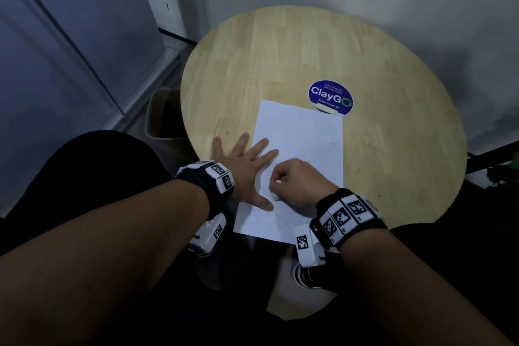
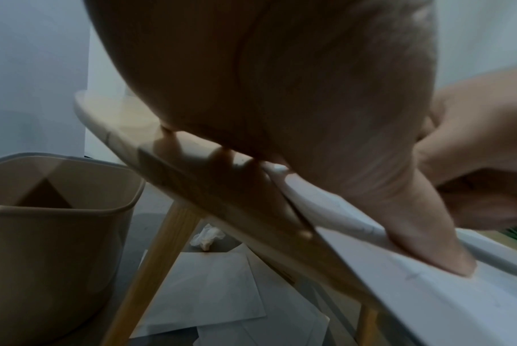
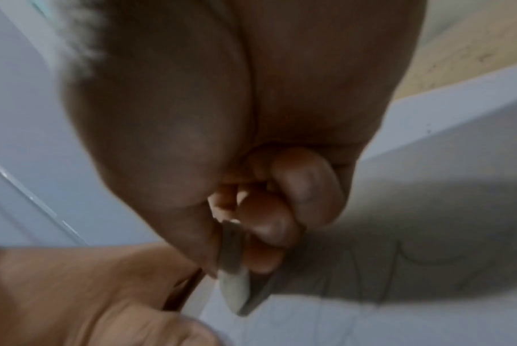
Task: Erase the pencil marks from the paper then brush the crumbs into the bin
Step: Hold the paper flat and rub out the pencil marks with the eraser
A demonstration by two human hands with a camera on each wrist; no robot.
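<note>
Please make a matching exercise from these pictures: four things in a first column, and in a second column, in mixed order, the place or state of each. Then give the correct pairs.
Column one:
1. left hand
2. eraser
3. bin
4. round blue sticker

Column two:
A. on the floor, beside the table's left edge
B. pinched in the right hand, its tip on the paper
C. on the table, at the paper's far edge
D. flat, fingers spread, on the paper's left edge

Pairs: 1-D, 2-B, 3-A, 4-C
</note>
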